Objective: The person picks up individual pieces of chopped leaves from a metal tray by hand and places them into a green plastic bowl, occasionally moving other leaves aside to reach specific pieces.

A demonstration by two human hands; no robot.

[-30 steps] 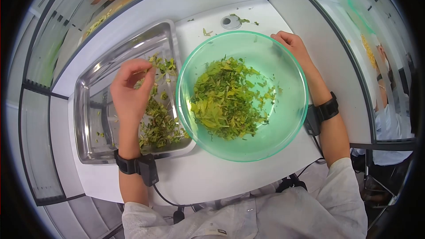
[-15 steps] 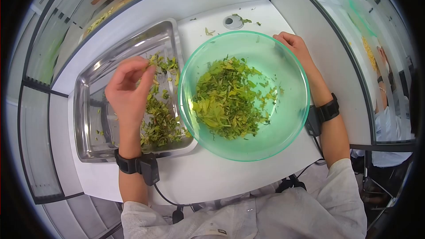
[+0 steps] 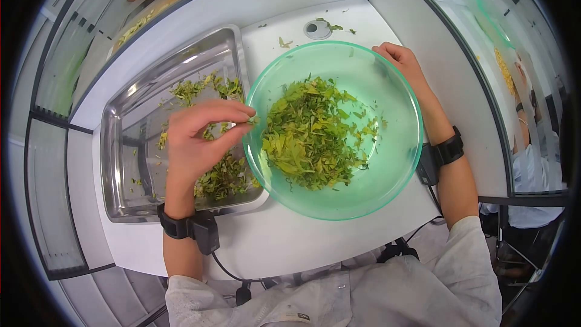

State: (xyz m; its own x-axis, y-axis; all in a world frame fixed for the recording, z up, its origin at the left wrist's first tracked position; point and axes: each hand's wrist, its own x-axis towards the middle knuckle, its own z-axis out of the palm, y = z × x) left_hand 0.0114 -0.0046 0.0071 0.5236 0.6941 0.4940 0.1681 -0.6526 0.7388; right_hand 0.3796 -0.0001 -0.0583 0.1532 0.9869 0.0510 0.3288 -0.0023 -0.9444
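My left hand [image 3: 209, 136] is above the right side of the steel tray [image 3: 112, 169], thumb and fingertips pinched at the bowl's left rim. A small green leaf piece [image 3: 253, 120] shows at the fingertips. Chopped green leaves [image 3: 224, 178] lie scattered in the tray, partly hidden under my hand. Beside the tray stands a translucent green bowl [image 3: 387, 163], with a heap of chopped yellow-green leaves [image 3: 311, 139] in its left and middle part. My right hand [image 3: 402, 63] is closed at the bowl's upper right rim; its fingertips are partly hidden.
A round grey cable grommet [image 3: 318, 29] sits in the white table [image 3: 272, 242] behind the bowl, with leaf scraps [image 3: 336, 26] around it. White partitions [image 3: 436, 79] with clear upper panels enclose the table. Another person's arm [image 3: 523, 109] shows through the right panel.
My left hand has moved right and slightly down, from over the tray's leaves to the bowl's left rim. My right hand and the bowl have stayed nearly still.
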